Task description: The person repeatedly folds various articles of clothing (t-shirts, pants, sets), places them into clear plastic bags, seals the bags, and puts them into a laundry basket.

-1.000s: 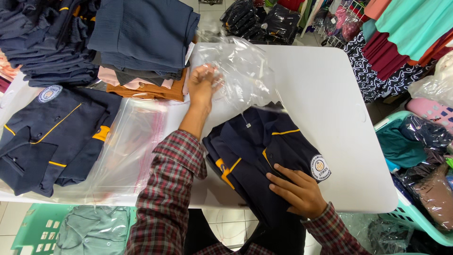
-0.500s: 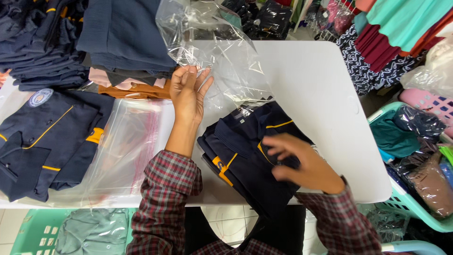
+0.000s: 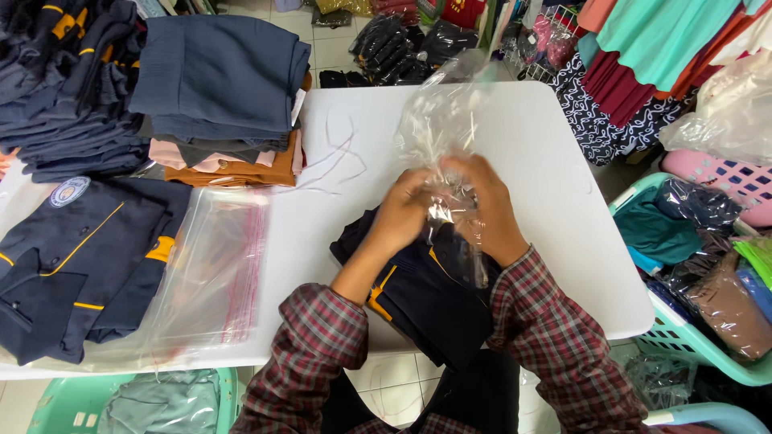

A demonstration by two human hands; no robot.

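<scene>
Both hands pinched on mouth of clear plastic bag [image 3: 441,133], left hand [image 3: 402,217] and right hand [image 3: 486,210] side by side, looks like spreading opening; crinkly film stands up off white table [image 3: 555,201]; folded navy shirt [image 3: 430,301], soft, orange trim, lies right underneath at table's near edge.

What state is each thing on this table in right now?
Clear plastic bag: crumpled, gripped by both hands.
Left hand: closed on the bag.
Right hand: closed on the bag.
Navy shirt: folded, unbagged, overhanging the table edge.
Stack of clothes: folded, piled.
Bagged shirt: folded, inside a flat bag.
</scene>
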